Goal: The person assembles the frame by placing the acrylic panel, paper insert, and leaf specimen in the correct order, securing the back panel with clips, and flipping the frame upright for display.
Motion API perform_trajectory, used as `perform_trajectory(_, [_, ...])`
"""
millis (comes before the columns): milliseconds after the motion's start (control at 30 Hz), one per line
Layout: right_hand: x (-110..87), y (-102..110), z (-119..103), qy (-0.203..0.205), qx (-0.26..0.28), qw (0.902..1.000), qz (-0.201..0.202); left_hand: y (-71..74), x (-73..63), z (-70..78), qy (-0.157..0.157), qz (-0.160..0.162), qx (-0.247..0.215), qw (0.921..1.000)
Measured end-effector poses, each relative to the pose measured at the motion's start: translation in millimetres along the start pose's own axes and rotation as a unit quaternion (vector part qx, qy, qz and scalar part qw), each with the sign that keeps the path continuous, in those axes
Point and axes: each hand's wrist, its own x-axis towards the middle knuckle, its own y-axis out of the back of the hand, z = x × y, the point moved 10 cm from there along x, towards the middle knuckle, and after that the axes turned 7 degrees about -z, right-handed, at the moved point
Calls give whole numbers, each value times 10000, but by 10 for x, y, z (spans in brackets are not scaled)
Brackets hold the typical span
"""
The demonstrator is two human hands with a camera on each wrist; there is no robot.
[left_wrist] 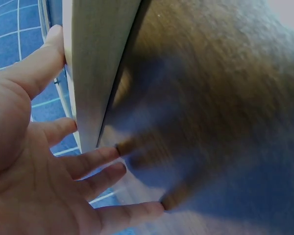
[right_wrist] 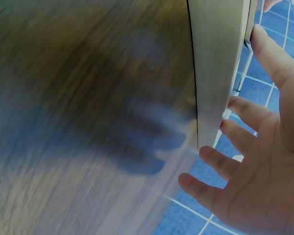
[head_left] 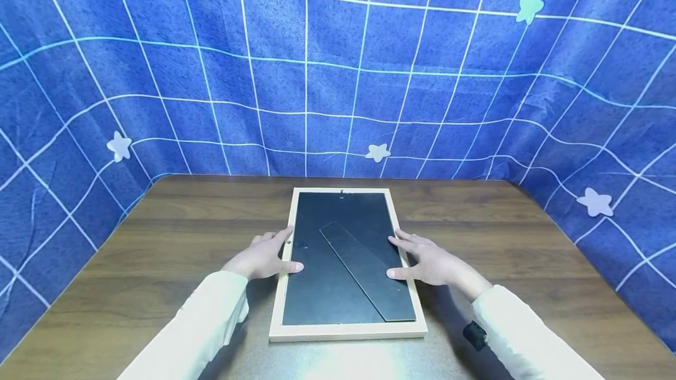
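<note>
A picture frame (head_left: 348,331) with a pale wooden rim lies face down on the table. Its black backing board (head_left: 311,286) faces up, and a slanted easel leg (head_left: 365,271) lies flat against it. At the left rim rests my left hand (head_left: 261,257), thumb over the board's edge and fingers spread along the outer side. My right hand (head_left: 430,261) is at the opposite rim, its thumb and some fingertips over the edge. Both wrist views show straight, spread fingers beside the frame's side wall (left_wrist: 95,63). What is under the frame is hidden.
The brown wood-grain table (head_left: 211,210) extends around the frame, with glare at its front edge. A blue curtain (head_left: 327,87) with white grid lines and stars hangs behind and on both sides. A small black object (head_left: 475,335) sits at the right cuff.
</note>
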Motion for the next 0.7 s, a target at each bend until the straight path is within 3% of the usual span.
perform_trajectory(167, [-8,16,26,60,-54,10000,57,-4,34,28,130,-40,-7,9999])
perform_trajectory(700, [-9,45,19,114,57,9998,174,16,85,133,143,-146,417,9989])
